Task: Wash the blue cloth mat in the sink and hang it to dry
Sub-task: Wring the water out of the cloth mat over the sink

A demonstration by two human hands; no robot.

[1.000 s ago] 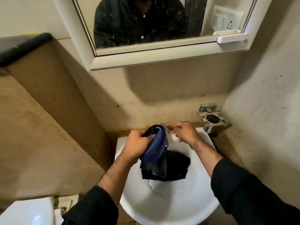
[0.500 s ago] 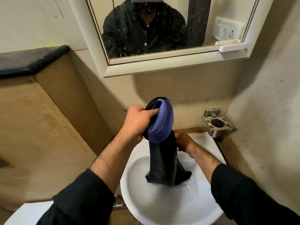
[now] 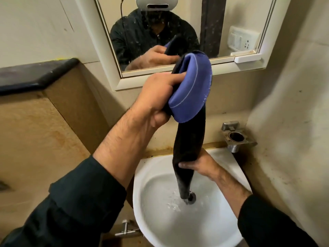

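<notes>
Left hand (image 3: 156,97) grips mat (image 3: 191,97) high, right hand (image 3: 197,165) clasps its hanging length over sink (image 3: 236,175), likely squeezing water down.

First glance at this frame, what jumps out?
The blue cloth mat with a dark underside, bunched in the left hand at centre frame, hangs as a twisted dark rope over the round white ceramic sink. The right hand grips that rope lower down, just above the basin, where water pools around the drain. Above, the white-framed wall mirror reflects the person in a dark shirt.
</notes>
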